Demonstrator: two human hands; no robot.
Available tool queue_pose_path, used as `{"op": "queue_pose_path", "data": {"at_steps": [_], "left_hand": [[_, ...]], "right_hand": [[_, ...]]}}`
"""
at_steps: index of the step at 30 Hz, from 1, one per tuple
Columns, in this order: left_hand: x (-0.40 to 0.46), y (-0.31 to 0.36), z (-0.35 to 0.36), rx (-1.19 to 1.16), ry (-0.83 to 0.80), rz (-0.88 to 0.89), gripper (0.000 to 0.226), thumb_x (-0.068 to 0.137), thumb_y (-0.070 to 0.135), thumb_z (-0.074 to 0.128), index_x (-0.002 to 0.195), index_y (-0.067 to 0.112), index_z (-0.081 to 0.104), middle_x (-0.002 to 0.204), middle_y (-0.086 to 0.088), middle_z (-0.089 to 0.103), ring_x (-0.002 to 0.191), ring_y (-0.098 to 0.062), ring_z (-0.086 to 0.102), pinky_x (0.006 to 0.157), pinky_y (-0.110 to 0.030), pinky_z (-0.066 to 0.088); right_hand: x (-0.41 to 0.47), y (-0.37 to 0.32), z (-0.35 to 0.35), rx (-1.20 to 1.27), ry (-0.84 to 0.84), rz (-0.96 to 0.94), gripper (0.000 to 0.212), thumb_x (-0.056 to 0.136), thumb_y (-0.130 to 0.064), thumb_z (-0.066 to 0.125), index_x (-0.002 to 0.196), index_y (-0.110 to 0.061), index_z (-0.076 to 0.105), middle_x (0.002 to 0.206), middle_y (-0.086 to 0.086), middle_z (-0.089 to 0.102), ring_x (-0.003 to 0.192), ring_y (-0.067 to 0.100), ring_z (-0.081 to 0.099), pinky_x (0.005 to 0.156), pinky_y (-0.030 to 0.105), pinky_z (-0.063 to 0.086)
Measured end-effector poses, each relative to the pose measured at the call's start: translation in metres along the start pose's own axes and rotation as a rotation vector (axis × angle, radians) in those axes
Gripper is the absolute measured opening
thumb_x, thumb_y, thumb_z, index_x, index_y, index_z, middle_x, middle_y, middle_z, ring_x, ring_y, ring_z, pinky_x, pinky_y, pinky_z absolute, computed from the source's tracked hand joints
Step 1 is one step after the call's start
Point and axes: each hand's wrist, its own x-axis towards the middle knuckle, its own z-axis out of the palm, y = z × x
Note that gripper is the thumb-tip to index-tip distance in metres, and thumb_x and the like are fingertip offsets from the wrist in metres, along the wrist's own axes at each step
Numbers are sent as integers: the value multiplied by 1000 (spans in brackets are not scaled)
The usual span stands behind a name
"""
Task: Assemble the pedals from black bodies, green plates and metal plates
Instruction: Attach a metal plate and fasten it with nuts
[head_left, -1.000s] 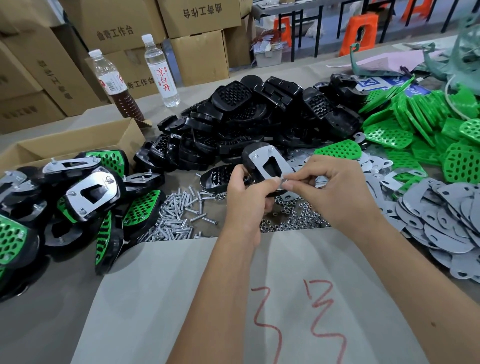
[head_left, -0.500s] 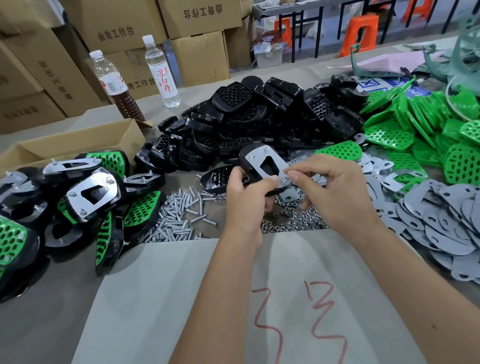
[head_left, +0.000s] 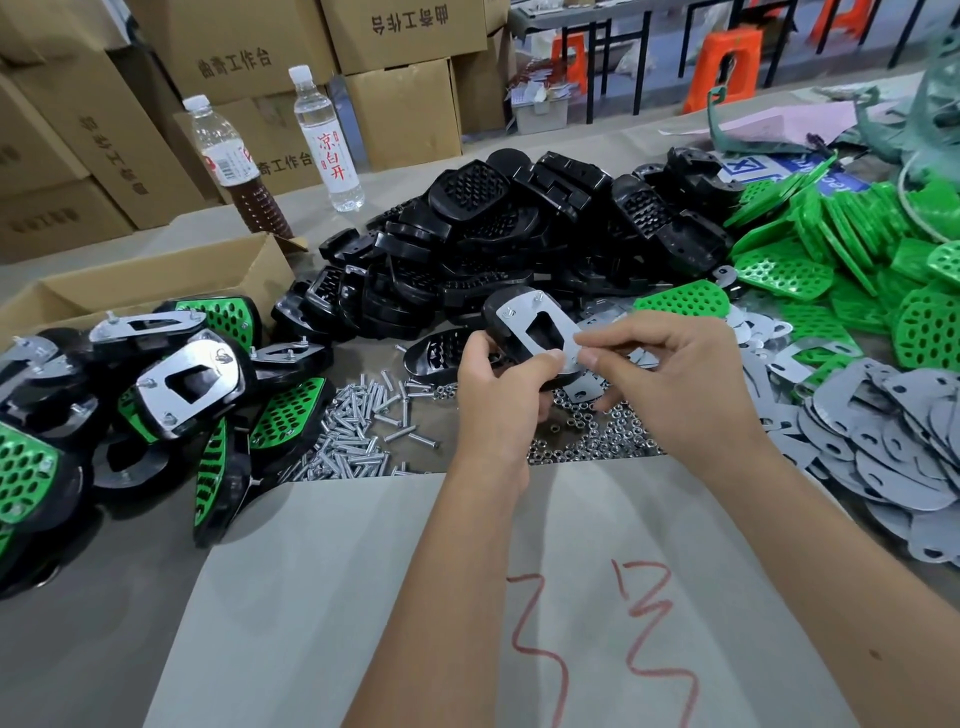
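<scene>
My left hand grips a black pedal with a metal plate on top, held tilted above the table. Two bolt ends stick up at the plate's far end. My right hand pinches thumb and forefinger at the plate's near corner; whether a nut sits between them I cannot tell. Loose nuts lie just under my hands, bolts to their left. A heap of black bodies is behind, green plates to the right, grey metal plates at right front. Finished pedals are piled at left.
An open cardboard box stands behind the finished pedals. Two bottles stand at the back, with stacked cartons beyond the table. Grey paper with red marks covers the table in front of me.
My right hand has slid slightly down and toward me along the metal plate, its fingers now pinching at the near corner. The left hand keeps the pedal nearly still.
</scene>
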Motion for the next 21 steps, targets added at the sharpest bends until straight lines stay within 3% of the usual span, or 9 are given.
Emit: {"op": "queue_pose_path", "data": {"at_steps": [6, 12, 17, 21], "left_hand": [[0, 1, -1, -6, -1, -13, 30, 68, 22, 75, 94, 22, 59, 81, 3, 69, 55, -11, 43, 54, -24, 39], [0, 0, -2, 15, -2, -17, 30, 68, 24, 76, 94, 23, 60, 80, 5, 70, 57, -11, 46, 53, -24, 38], [1, -1, -1, 31, 11, -13, 32, 68, 23, 76, 97, 22, 62, 87, -1, 73, 60, -12, 48, 49, -21, 40], [1, -1, -1, 18, 17, -18, 32, 69, 23, 76, 97, 23, 62, 90, -2, 74, 60, -12, 48, 48, -20, 40]], "right_hand": [[-1, -1, 3, -73, -102, -124, 16, 89, 3, 77, 100, -7, 83, 92, 6, 71, 70, 20, 72, 59, 28, 63], [-1, -1, 5, -140, -40, -156, 11, 87, 3, 80, 94, -5, 82, 85, 3, 69, 73, 19, 70, 55, 30, 63], [-1, -3, 7, -272, -48, -229, 10, 86, -1, 79, 87, -11, 77, 78, -9, 64, 76, 20, 65, 64, 44, 61], [-1, -4, 7, -316, -41, -273, 8, 86, -4, 79, 91, -10, 78, 77, -6, 63, 74, 17, 64, 64, 43, 60]]}}
